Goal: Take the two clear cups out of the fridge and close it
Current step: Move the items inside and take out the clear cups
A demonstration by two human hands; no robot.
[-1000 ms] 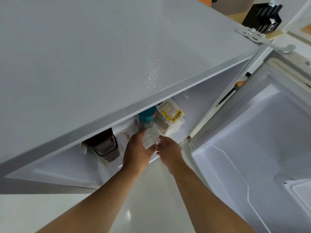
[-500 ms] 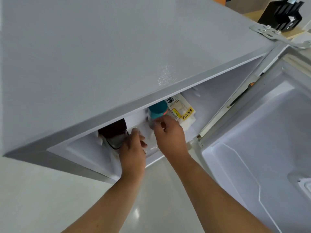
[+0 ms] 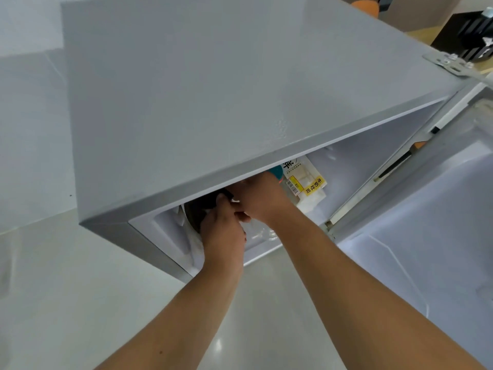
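Both my hands are inside the small grey fridge (image 3: 213,102), just under its top edge. My left hand (image 3: 224,231) has its fingers curled beside a dark container (image 3: 198,209). My right hand (image 3: 262,201) reaches deeper, its fingertips hidden by the fridge's top. Something clear and glossy (image 3: 264,233), perhaps a clear cup, shows on the shelf between my wrists; I cannot tell its shape. Whether either hand holds a cup is hidden. The fridge door (image 3: 426,236) stands wide open on the right.
Next to my right hand are a teal-capped bottle (image 3: 276,170) and a bread packet with a yellow label (image 3: 306,182). The door hinge (image 3: 450,65) is at the top right, with a black object (image 3: 466,36) behind it. Pale floor (image 3: 80,303) lies below.
Both hands have moved deeper into the fridge. The clear crumpled-looking cup seen between them a second ago is no longer plainly visible. The view has shifted left.
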